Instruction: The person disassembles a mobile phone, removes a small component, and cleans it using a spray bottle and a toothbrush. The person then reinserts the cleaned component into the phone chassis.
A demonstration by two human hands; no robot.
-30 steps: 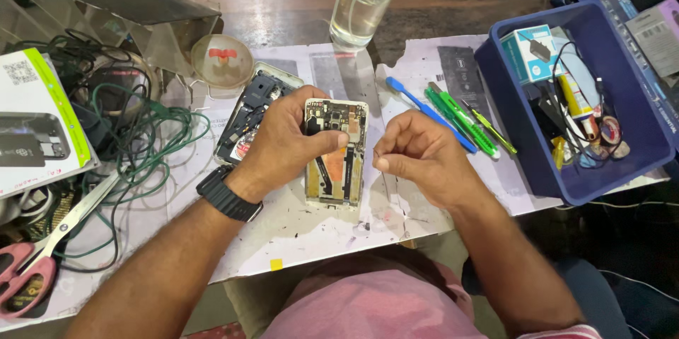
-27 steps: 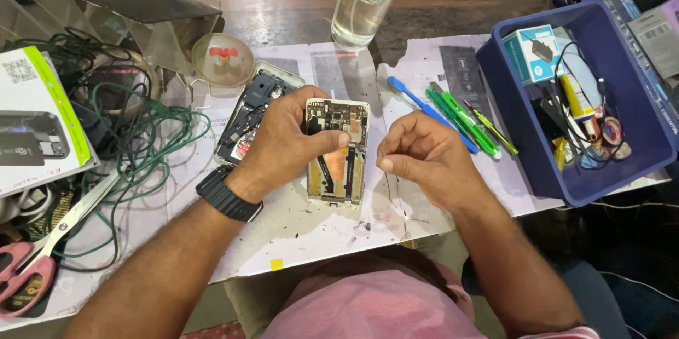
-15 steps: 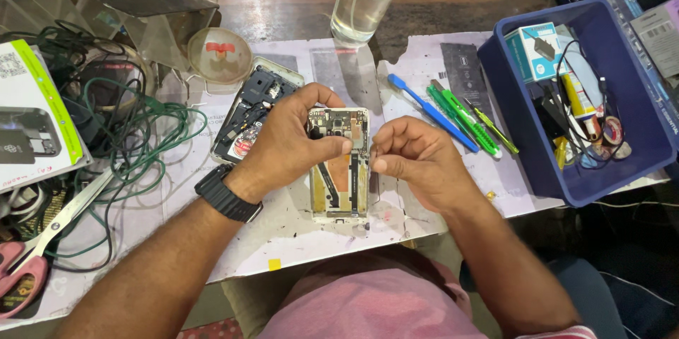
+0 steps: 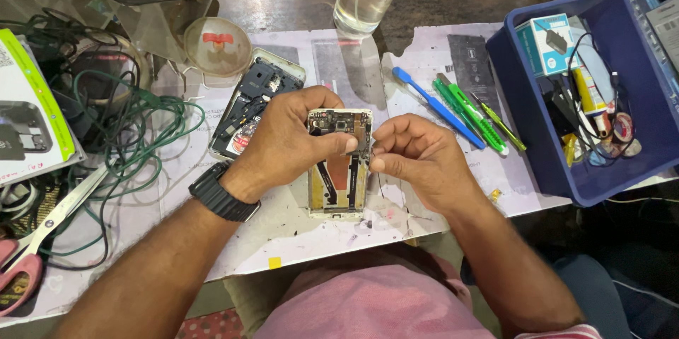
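While the opened phone (image 4: 339,162) lies on the bench (image 4: 283,229) with its long axis running away from the person, the left hand (image 4: 286,137) curls over its upper left edge, thumb on the frame. The right hand (image 4: 417,158) pinches at its right edge. Since a second ago, the hands have closed together over the phone, which sits slightly lower.

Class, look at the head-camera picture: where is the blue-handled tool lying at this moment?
The blue-handled tool lies on the white paper right of centre, just beyond the right hand, beside the green tools and left of the blue bin.
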